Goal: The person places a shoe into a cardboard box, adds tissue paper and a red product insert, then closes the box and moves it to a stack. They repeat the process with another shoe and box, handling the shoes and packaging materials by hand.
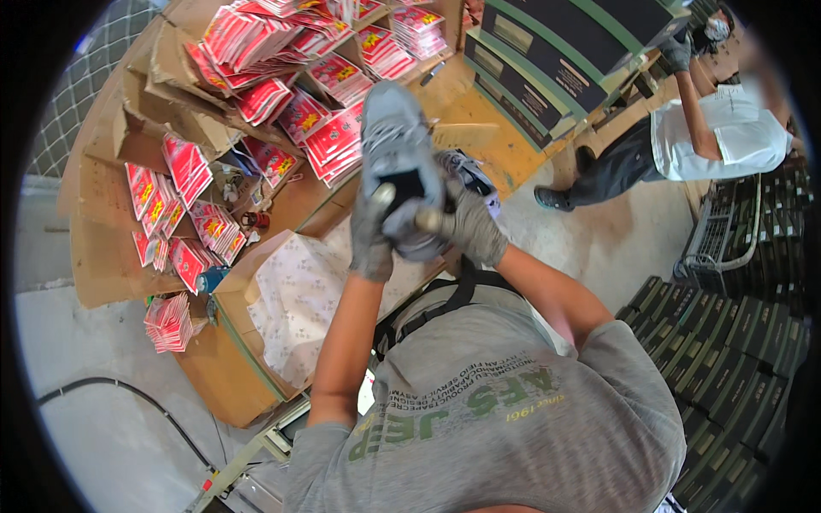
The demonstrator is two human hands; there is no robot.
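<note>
A person in a grey T-shirt (513,393) with printed lettering fills the near part of this head-worn view, facing a yellow-brown wooden bench (457,103). Stacks of dark boxes (714,346) with green edges stand at the near right, and more dark green-edged boxes (547,73) are piled at the far end of the bench. Across its left side, open cardboard cartons (98,222) hold many red-and-white packets (333,145). At the far right, a co-worker in a white shirt (718,132) reaches a gloved hand toward the piled boxes. Left of the person, white patterned paper (299,299) lies in an open box (242,329). At the centre, a grey lace-up shoe (398,128) is held in front of the person, its toe pointing away and its opening toward them. Both hands wear grey gloves and grip it: the left hand (372,239) at its left side, the right hand (475,227), slightly blurred, by the heel. A white-and-dark item (483,181) is partly hidden behind the right hand.
</note>
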